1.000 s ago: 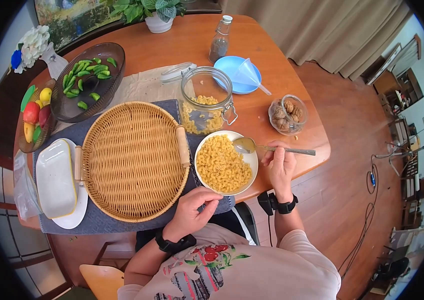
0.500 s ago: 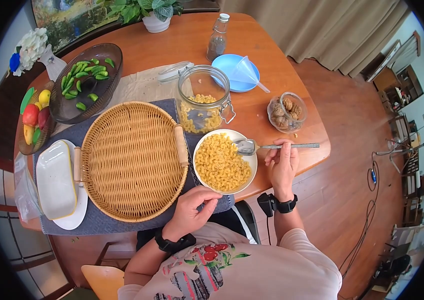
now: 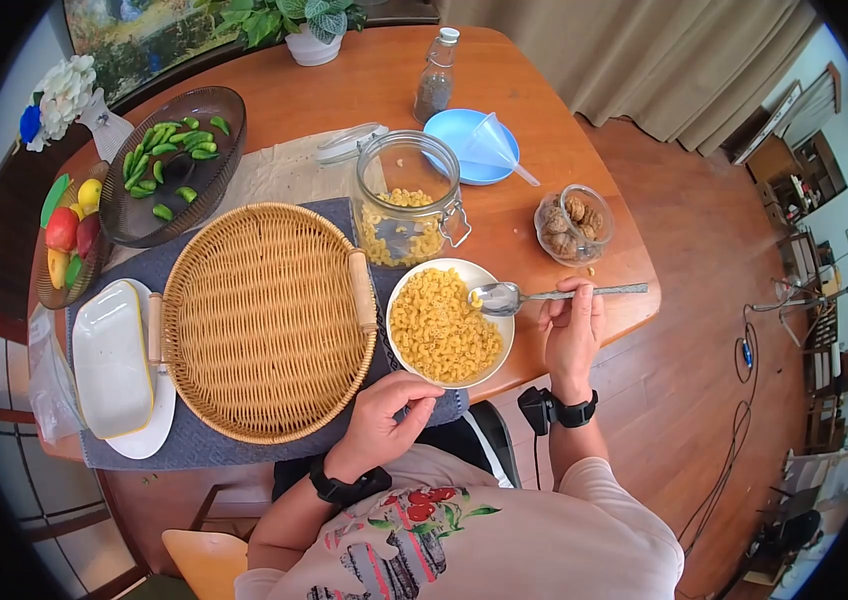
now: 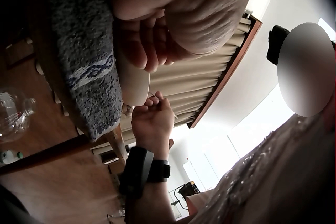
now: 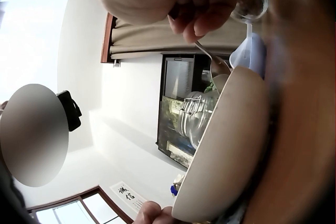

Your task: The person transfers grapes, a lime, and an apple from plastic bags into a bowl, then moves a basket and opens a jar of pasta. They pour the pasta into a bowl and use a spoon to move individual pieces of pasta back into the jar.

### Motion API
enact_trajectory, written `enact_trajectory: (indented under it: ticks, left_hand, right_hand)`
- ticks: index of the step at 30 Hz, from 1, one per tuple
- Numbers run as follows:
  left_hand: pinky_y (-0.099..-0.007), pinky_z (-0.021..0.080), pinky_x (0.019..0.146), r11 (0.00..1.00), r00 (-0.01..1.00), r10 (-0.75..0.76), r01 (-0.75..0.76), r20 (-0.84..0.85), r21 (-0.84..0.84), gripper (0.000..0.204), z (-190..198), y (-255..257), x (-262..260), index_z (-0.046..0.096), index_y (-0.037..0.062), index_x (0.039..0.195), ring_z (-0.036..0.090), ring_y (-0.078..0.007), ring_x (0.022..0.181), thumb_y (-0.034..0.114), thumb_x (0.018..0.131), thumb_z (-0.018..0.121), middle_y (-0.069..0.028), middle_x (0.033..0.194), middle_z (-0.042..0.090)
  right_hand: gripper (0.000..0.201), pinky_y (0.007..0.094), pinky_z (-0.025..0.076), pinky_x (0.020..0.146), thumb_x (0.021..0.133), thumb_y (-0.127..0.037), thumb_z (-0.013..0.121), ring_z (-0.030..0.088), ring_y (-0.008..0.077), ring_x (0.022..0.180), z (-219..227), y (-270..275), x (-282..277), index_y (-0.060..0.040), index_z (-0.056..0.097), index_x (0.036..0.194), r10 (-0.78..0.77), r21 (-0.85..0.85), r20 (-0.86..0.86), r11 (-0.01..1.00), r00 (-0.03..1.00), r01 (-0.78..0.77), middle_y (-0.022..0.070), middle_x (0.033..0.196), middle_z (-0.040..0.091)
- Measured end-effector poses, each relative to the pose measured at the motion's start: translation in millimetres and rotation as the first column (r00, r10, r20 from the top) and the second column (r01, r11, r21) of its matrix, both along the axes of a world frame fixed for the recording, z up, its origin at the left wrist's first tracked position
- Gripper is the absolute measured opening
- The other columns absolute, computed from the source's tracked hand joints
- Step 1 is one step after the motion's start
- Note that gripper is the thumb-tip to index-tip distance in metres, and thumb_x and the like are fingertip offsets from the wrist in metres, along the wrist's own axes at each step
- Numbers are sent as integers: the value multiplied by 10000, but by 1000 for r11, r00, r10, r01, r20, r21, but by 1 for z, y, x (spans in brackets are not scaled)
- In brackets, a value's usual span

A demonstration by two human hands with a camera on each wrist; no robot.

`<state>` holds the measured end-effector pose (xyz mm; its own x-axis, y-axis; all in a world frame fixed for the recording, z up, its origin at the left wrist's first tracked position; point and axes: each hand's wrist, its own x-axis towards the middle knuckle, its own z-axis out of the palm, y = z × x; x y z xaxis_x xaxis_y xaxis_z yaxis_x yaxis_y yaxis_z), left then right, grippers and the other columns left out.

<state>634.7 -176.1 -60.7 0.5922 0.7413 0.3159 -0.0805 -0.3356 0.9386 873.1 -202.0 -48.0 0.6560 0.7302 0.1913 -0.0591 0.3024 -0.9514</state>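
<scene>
In the head view, a white bowl (image 3: 506, 336) full of dry elbow macaroni (image 3: 441, 325) sits at the table's front edge. My right hand (image 3: 574, 325) pinches the handle of a metal spoon (image 3: 594, 291), whose head overlaps the bowl's right rim with a little macaroni at its tip. My left hand (image 3: 391, 415) is loosely curled at the bowl's near rim, fingertips right at the edge. The left wrist view shows its fingers (image 4: 149, 45) bent beside the bowl's outer wall (image 4: 134, 82). Behind the bowl, an open glass clip-top jar (image 3: 409, 200) contains more macaroni.
Left of the bowl lies a round wicker tray (image 3: 269, 320) on a dark blue cloth (image 3: 214, 455). Beyond are a blue plate (image 3: 444, 125) with a funnel (image 3: 492, 147), a jar of walnuts (image 3: 574, 225) and a stoppered bottle (image 3: 435, 80). White dishes (image 3: 114, 350) and green peppers (image 3: 169, 150) are farther left.
My right hand has drawn the spoon slightly to the right, its head shifting from over the macaroni toward the bowl's right rim. My left hand stays at the near rim.
</scene>
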Motion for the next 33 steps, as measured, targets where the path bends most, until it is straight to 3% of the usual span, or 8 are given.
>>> enact_trajectory:
  ticks: [17,20,22,23,27,33]
  left_hand:
    - [-233,469,609,1000,1000,-4,3,18,19,127,0,0,0,600,0,913,578,-147,670,-28,793,571,-91,800,594]
    - [-232,470,610,1000,1000,-6,6,17,3,125,0,0,0,599,-1,913,579,-146,673,-28,794,571,-91,803,593]
    - [-233,471,610,1000,1000,-1,1,12,-2,127,0,0,0,599,0,915,580,-146,676,-28,794,569,-91,805,592]
    - [-233,471,610,1000,1000,0,0,12,2,127,0,0,-1,599,0,915,580,-146,676,-28,794,569,-91,805,592]
    - [-235,471,610,1000,1000,-5,5,15,8,132,0,0,-1,599,3,919,581,-149,677,-26,794,568,-93,808,594]
    - [-237,470,612,1000,1000,-10,10,15,10,134,0,1,-1,598,5,920,582,-152,682,-26,793,570,-94,814,597]
  right_hand:
    - [281,226,365,435,953,-276,373,437,118,500,37,13,-6,-28,495,904,-42,193,-32,980,999,47,29,616,432]
    - [297,214,389,466,953,-275,369,480,105,533,50,24,-14,-14,505,995,10,260,32,965,999,-18,62,694,536]
    - [324,205,401,475,951,-272,373,513,99,561,58,32,-26,-8,492,1097,10,233,111,972,994,-36,89,828,588]
    - [351,196,420,491,951,-257,377,552,101,611,57,34,-27,-5,459,1181,73,219,182,969,981,-113,123,982,595]
    - [369,187,442,511,951,-231,381,580,105,657,58,41,-38,1,423,1236,159,148,281,967,946,-206,172,1090,570]
    - [371,197,440,507,952,-255,374,571,109,633,53,35,-34,2,443,1210,122,157,250,974,961,-164,168,1050,581]
